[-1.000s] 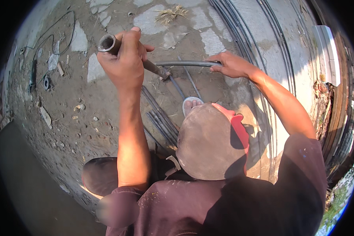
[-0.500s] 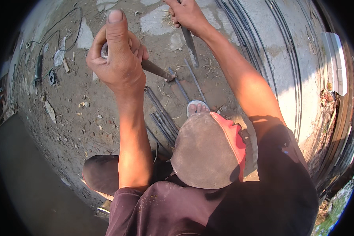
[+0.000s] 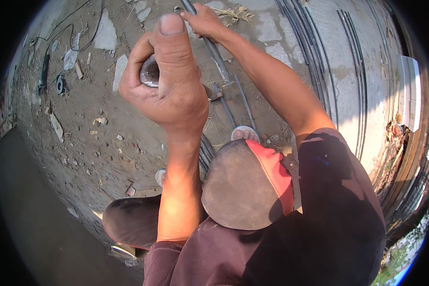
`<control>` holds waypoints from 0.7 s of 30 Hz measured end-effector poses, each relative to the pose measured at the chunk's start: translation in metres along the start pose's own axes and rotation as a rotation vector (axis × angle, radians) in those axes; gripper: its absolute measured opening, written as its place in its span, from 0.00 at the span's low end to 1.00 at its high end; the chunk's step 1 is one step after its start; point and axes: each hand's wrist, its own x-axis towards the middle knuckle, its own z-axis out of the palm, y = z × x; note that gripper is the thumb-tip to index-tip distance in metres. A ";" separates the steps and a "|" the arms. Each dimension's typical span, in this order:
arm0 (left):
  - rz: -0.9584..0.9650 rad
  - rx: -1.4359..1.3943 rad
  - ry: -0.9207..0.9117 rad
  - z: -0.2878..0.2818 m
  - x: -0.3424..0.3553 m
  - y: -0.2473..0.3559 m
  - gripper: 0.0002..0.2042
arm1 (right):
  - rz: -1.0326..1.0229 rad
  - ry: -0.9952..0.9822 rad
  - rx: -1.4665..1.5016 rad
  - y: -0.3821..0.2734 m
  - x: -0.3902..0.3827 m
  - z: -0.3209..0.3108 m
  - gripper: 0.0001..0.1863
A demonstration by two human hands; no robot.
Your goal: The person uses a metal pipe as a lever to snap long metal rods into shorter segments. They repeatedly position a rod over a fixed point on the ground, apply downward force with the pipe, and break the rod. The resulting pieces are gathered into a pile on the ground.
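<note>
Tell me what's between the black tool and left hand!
In the head view, a dark ring, wood scrap and pale slab lie on the ground between the black tool and left hand.

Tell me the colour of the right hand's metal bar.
The metal bar is grey, seen in the head view.

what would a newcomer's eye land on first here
The left hand looms largest, left of centre, thumb up around an open-ended metal pipe. Near the top middle, the right hand holds a grey metal bar. Long dark rods lie at upper right.
</note>
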 end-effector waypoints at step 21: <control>-0.003 -0.153 -0.052 -0.003 0.000 0.004 0.20 | 0.114 -0.586 -0.512 0.003 -0.186 -0.164 0.22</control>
